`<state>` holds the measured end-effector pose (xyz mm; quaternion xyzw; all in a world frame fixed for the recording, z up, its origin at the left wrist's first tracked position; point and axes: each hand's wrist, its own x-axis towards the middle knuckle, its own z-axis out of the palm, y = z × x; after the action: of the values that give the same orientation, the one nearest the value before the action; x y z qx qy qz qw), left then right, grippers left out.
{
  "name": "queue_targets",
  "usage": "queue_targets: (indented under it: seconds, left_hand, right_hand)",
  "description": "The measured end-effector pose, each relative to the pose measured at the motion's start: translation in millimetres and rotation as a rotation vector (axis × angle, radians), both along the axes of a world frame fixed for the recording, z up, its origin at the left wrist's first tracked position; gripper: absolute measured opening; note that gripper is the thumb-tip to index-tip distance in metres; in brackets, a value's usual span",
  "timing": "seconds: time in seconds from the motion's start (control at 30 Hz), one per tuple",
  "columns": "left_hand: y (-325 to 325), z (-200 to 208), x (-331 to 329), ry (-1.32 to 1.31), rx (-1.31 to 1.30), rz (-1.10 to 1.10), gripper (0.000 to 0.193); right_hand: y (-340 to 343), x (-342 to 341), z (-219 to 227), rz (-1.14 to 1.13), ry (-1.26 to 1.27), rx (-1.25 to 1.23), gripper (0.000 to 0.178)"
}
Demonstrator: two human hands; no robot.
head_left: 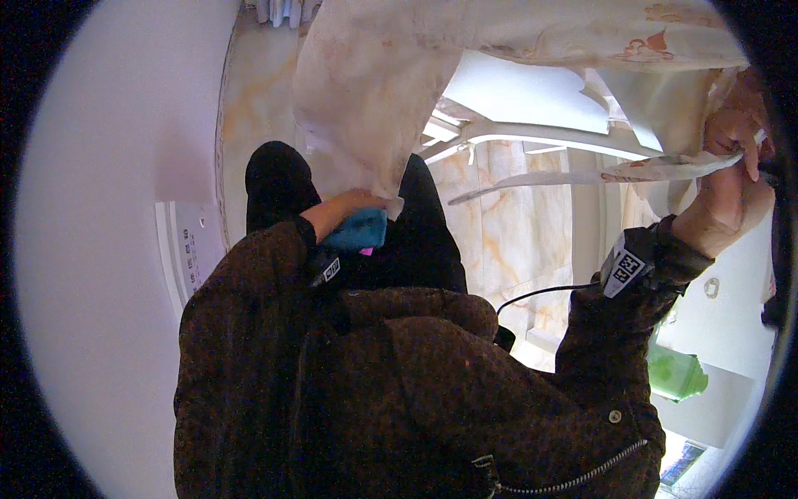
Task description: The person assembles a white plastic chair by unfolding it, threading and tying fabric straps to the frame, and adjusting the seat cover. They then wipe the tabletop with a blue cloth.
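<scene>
Evidently pinched a thin cream fabric [374,83] between the fingers of the right hand [731,187] at right, draped rumpled across the far side, printed with rusty-red motifs, clutched a blue cloth [357,231] in the left hand [345,208], against the fabric's near edge.

The person is wearing a dark brown jacket [399,366] whose surface is showing a mottled, speckled texture. A silver-toothed zip [582,480] is curving across its near right part, and a round metal snap [615,417] is sitting just beyond it. Black trousers [278,183] are covering both legs farther off. A grey angular wrist unit [617,270] is bearing a black-and-white square marker on the right, and a black cable [540,293] is running leftward from it; a similar marker [331,269] is showing by the left cuff.
</scene>
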<state>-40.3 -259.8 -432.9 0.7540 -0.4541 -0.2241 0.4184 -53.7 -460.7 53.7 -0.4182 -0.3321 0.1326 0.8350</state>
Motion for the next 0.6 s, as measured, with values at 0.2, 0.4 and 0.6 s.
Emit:
queue_targets:
  seconds: [0.2,0.4,0.6]
  left_hand:
    - [4.0,-3.8,9.1,0.074,-0.008,0.07,0.03]
    - [77.7,34.9,17.8,0.596,-0.254,0.622,0.03]
    - [189.4,140.4,27.8,0.539,-0.975,1.195,0.027]
  right_hand:
    - [1.7,5.5,-3.3,0.115,0.052,0.09,0.033]
    - [-7.7,22.3,17.6,0.055,0.091,0.024,0.029]
    - [-12.4,47.3,32.7,0.039,0.126,-0.005,0.028]
